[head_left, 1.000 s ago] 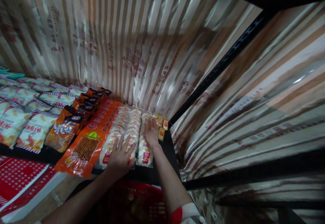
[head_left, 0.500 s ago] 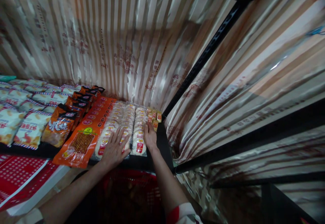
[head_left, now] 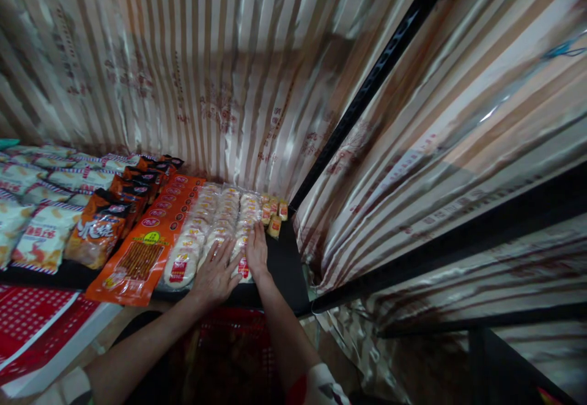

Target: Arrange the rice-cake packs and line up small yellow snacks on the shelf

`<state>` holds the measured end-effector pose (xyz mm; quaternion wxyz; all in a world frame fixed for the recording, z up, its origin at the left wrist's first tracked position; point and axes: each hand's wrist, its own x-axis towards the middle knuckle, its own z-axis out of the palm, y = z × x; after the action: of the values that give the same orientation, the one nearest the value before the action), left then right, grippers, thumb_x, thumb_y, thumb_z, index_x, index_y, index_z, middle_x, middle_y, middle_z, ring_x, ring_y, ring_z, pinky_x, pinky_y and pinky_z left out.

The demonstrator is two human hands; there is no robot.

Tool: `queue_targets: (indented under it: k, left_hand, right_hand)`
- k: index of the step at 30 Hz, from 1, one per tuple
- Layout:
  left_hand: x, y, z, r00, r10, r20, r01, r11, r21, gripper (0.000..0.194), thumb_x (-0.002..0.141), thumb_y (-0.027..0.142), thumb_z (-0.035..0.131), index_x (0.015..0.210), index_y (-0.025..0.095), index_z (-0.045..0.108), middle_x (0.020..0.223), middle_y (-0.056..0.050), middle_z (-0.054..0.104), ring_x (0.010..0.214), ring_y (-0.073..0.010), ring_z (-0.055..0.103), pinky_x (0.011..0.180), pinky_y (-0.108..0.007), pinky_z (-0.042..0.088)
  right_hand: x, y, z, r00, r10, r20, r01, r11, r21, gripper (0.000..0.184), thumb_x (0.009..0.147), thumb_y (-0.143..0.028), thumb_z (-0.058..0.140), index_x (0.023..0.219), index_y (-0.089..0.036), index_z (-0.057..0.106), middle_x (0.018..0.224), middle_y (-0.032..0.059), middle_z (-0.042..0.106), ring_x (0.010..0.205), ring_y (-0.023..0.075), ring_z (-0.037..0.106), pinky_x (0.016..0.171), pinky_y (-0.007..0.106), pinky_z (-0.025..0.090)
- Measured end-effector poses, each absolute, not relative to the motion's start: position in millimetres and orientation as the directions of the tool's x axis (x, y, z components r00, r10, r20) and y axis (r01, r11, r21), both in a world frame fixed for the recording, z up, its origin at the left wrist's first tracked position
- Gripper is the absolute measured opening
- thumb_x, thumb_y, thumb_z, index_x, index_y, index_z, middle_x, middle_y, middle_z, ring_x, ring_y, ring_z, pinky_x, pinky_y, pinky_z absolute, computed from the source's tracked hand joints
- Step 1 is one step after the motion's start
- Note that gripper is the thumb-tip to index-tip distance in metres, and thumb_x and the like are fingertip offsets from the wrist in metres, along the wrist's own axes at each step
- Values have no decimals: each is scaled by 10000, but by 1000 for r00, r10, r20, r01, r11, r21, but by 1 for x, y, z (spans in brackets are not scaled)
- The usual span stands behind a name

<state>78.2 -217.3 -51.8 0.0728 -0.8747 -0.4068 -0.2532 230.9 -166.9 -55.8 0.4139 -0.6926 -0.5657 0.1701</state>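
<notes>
Three rows of white, round, clear-wrapped crackers with red labels lie side by side on the black shelf (head_left: 287, 270). My left hand (head_left: 215, 275) rests flat, fingers spread, over the front of the middle row (head_left: 222, 221). Part of that row is hidden under it. Against the outer side of the right row (head_left: 249, 206) lies my right hand (head_left: 257, 251), its fingers stretched out and gripping nothing. The left row (head_left: 183, 263) is uncovered. Beyond my right hand are several small yellow packets (head_left: 274, 226) with red labels.
A long orange bag of sticks (head_left: 142, 258) overhangs the shelf's front edge. Orange-black snack bags (head_left: 98, 227) and white snack bags (head_left: 48, 234) stand further left. A red perforated basket (head_left: 32, 319) is below. A black post (head_left: 358, 111) rises at the corner before striped sheeting (head_left: 192, 56).
My right hand has moved left, and the right row now lies closer against the middle row. My left hand has shifted rightward off the left row. The view has moved slightly.
</notes>
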Motion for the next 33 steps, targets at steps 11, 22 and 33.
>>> queue_targets:
  k: [11, 22, 33]
  left_hand:
    - [80, -217, -42, 529, 652, 543, 736, -671, 88, 553, 833, 488, 512, 1325, 235, 513, 1403, -140, 474, 1316, -306, 404, 1082, -476, 301]
    - [82, -212, -46, 543, 640, 544, 711, -695, 108, 514, 817, 464, 543, 1267, 217, 570, 1395, -162, 477, 1301, -324, 423, 1067, -487, 320]
    - [82, -212, -46, 525, 632, 571, 710, -695, 116, 497, 843, 450, 516, 1275, 208, 555, 1376, -168, 497, 1293, -317, 434, 1065, -478, 322]
  right_hand:
    - [237, -154, -38, 333, 912, 238, 683, -60, -728, 559, 926, -407, 268, 1336, -92, 479, 1445, 145, 405, 1364, 210, 323, 1129, 359, 245]
    - [242, -126, -34, 334, 929, 159, 681, -121, -722, 549, 913, -371, 314, 1338, -57, 464, 1374, 164, 494, 1297, 243, 433, 1112, 389, 287]
    - [244, -110, -35, 271, 931, 244, 724, -30, -689, 471, 913, -340, 336, 1288, -101, 490, 1347, 154, 511, 1287, 227, 435, 1090, 379, 320]
